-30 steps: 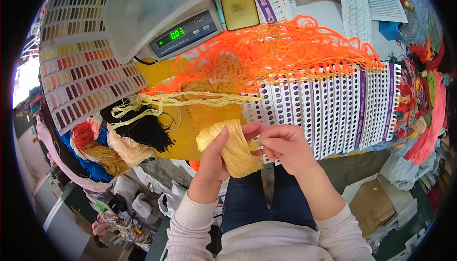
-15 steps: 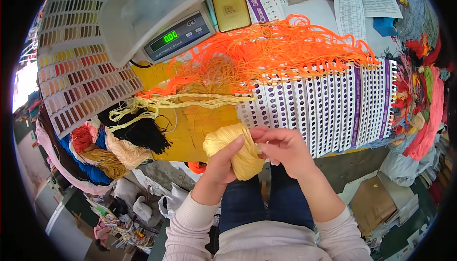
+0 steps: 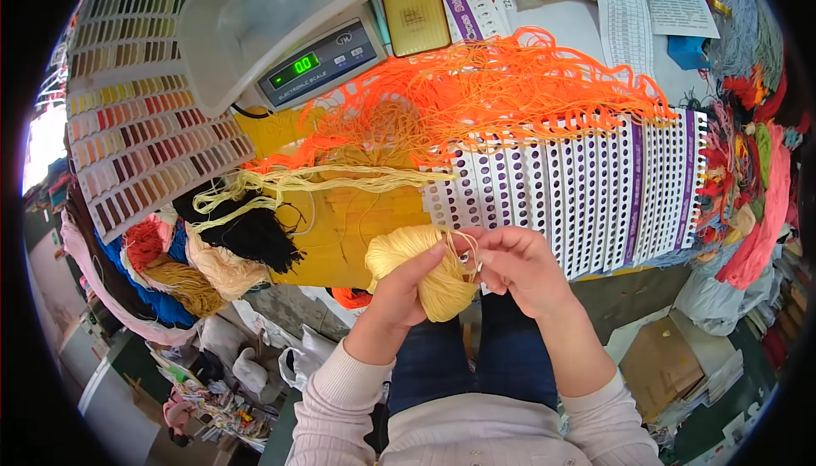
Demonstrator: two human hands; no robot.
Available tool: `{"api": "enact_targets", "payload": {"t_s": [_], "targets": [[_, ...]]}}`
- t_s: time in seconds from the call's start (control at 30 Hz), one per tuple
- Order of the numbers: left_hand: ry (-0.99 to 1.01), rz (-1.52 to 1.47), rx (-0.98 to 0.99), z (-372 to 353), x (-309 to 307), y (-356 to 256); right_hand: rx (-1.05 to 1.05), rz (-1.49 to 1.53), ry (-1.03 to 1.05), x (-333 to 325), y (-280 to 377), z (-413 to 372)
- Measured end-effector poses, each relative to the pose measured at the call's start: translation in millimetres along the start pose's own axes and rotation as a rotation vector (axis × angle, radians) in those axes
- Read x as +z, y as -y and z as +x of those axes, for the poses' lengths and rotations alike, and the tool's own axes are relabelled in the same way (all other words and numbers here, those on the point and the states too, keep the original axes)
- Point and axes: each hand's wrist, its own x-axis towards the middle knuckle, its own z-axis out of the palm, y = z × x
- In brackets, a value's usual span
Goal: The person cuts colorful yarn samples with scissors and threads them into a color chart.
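Observation:
A ball of pale yellow thread (image 3: 406, 249) is gripped by my left hand (image 3: 404, 292), its thumb lying over the front. At the ball's right end, my right hand (image 3: 525, 272) pinches a few yellow strands and holds them slightly out in a loop. Beyond my hands, loose pale yellow strands (image 3: 340, 179) lie across the yellow tabletop (image 3: 340, 228). White cards with rows of punched holes (image 3: 569, 190) lie in a row just past my right hand. A tangle of bright orange thread (image 3: 501, 79) spreads over their far edge.
An electronic scale (image 3: 327, 62) carrying a translucent plastic tub (image 3: 200, 50) stands at the back left. A thread colour chart (image 3: 144, 118) slants along the left. Black thread (image 3: 246, 232) and coloured skeins pile at the left edge; more skeins, including pink (image 3: 752, 220), hang at the right.
My right hand has drawn strands a little away from the ball's end, so a loop now shows. The ball has shifted slightly. The scale's green reading has changed.

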Motion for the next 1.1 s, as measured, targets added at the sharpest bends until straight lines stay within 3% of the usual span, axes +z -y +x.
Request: {"api": "enact_targets", "payload": {"t_s": [0.13, 0.43, 0.63, 0.83, 0.93, 1.03, 1.1], "targets": [[-0.036, 0.056, 0.01, -0.9, 5.2, 0.3, 0.009, -0.178, -0.02, 3.7, -2.4, 2.6], [0.102, -0.026, 0.016, -0.4, 5.9, -1.1, 0.02, 0.099, 0.017, -0.3, -3.9, 0.2], [0.11, -0.087, 0.019, -0.7, 7.0, -1.4, -0.01, 0.111, 0.007, 4.0, 1.6, -2.3], [-0.063, 0.021, 0.056, 2.6, 7.9, 4.1, -0.073, 0.026, 0.069, -3.4, -2.5, -1.2], [-0.101, 0.035, 0.048, 2.4, 10.8, 3.3, -0.014, 0.182, 0.043, -7.1, -1.5, -1.3], [-0.048, 0.001, 0.067, 1.0, 11.8, 2.2, 0.007, 0.212, 0.022, -6.9, -0.3, -1.5], [-0.043, -0.06, 0.026, 2.2, 9.5, 2.9, -0.038, 0.053, -0.024, 0.4, -3.3, 1.4]]}}
